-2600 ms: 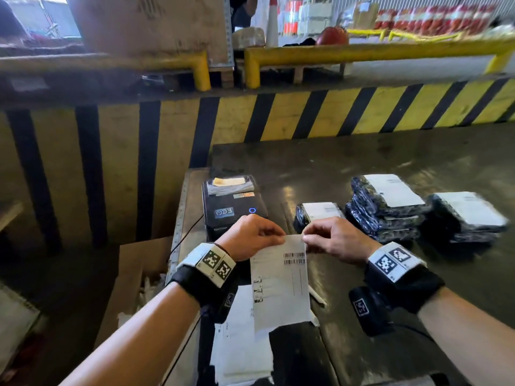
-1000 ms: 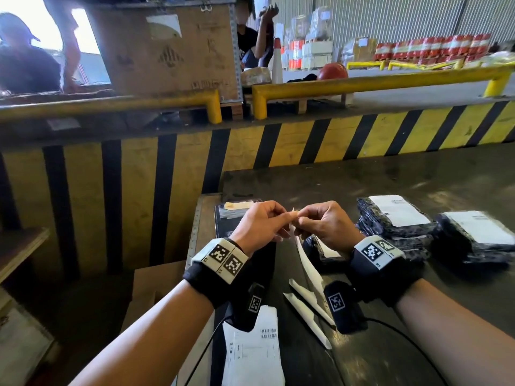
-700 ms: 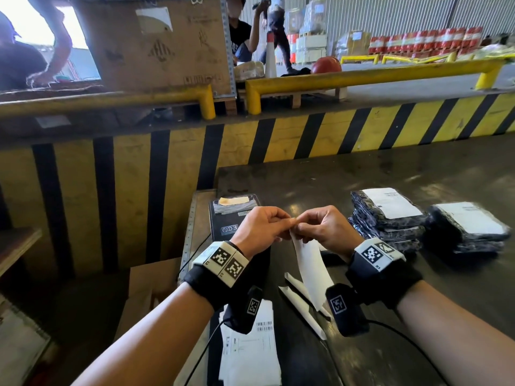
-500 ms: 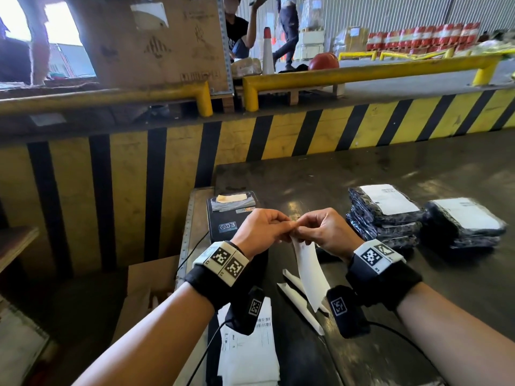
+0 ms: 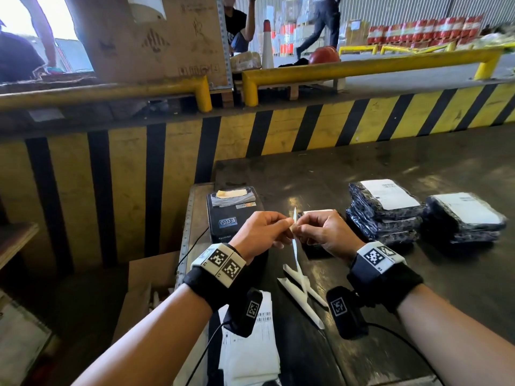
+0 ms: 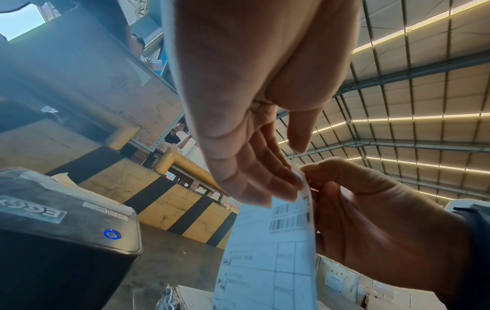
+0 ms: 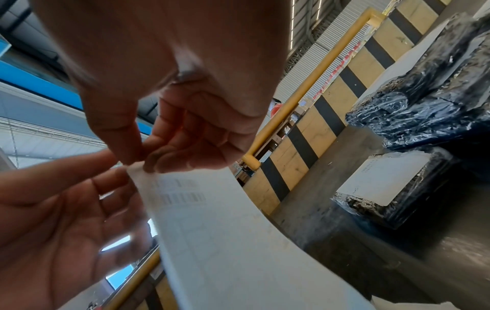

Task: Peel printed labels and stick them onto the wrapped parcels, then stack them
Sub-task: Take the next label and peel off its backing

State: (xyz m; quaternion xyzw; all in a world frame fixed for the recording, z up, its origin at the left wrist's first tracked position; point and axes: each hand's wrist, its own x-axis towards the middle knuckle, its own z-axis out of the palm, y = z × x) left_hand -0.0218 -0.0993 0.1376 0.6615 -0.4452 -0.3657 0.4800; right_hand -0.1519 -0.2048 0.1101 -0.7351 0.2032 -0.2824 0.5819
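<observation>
Both hands hold one white printed label (image 5: 296,246) upright above the dark table (image 5: 362,274), edge-on in the head view. My right hand (image 7: 143,162) pinches its top corner between thumb and fingers. My left hand (image 6: 289,184) has its fingertips and thumb at the same corner. The barcode side of the label (image 6: 270,251) faces left and its plain back (image 7: 225,230) faces right. One labelled black wrapped parcel (image 7: 392,184) lies behind my hands. Two stacks of labelled parcels (image 5: 384,213) (image 5: 462,218) stand to the right.
A black label printer (image 5: 231,213) with a blue light sits at the table's left edge. White backing strips (image 5: 301,296) lie under my hands, and printed label sheets (image 5: 248,344) hang over the near edge. A yellow-black striped wall (image 5: 306,126) runs behind.
The label, held flat and facing me 2.6 s ago, now hangs edge-on. Both hands stay together at its top corner, shifting only slightly in the last second.
</observation>
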